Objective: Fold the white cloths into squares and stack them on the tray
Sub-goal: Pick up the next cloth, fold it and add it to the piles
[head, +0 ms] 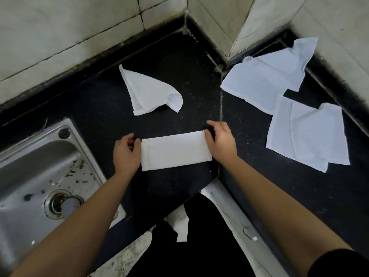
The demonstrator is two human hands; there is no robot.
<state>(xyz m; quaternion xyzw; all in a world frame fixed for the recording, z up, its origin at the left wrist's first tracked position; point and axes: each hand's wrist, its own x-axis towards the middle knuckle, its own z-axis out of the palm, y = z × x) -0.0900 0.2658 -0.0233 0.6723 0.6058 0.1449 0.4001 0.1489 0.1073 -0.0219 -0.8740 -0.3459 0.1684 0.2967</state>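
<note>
A white cloth folded into a long rectangle [175,150] lies flat on the black countertop [95,104] in front of me. My left hand [126,151] rests at its left short end, fingers curled and touching the edge. My right hand [220,141] pinches the upper right corner of the same cloth. A crumpled, cone-shaped white cloth [148,92] lies behind it. Two spread white cloths lie to the right, one at the far corner [265,76] and one nearer [307,134], overlapping slightly. No tray is in view.
A steel sink [40,176] with a dirty basin and drain is set into the counter at the left. Tiled walls [69,27] close the counter's back and right sides. The counter's front edge cuts in near my body.
</note>
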